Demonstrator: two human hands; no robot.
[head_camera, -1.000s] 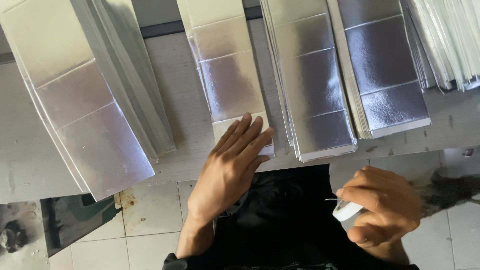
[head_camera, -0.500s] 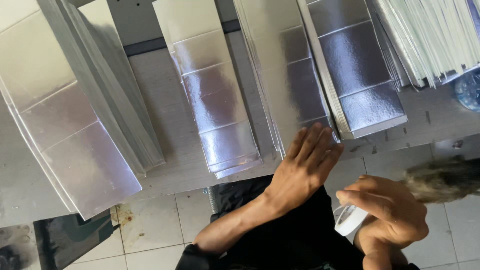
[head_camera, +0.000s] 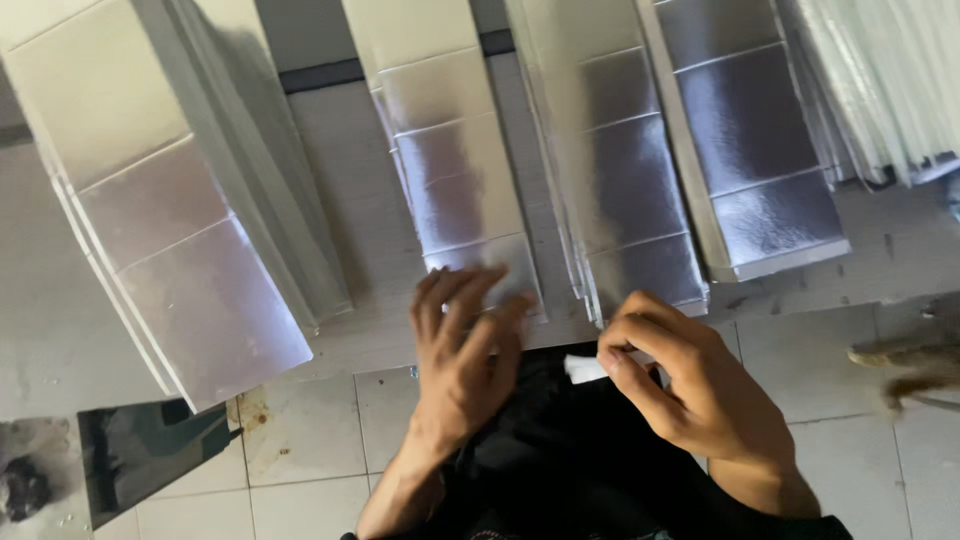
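While a small white piece (head_camera: 583, 368) is pinched in the right hand (head_camera: 700, 395) near the worktop (head_camera: 340, 140) edge, the left hand (head_camera: 465, 360), its grip wide, is laid flat on a stack of shiny foil-faced strips (head_camera: 455, 190). Similar creased stacks (head_camera: 150, 210) overhang the pale worktop; tiled floor (head_camera: 300, 440) is seen below.
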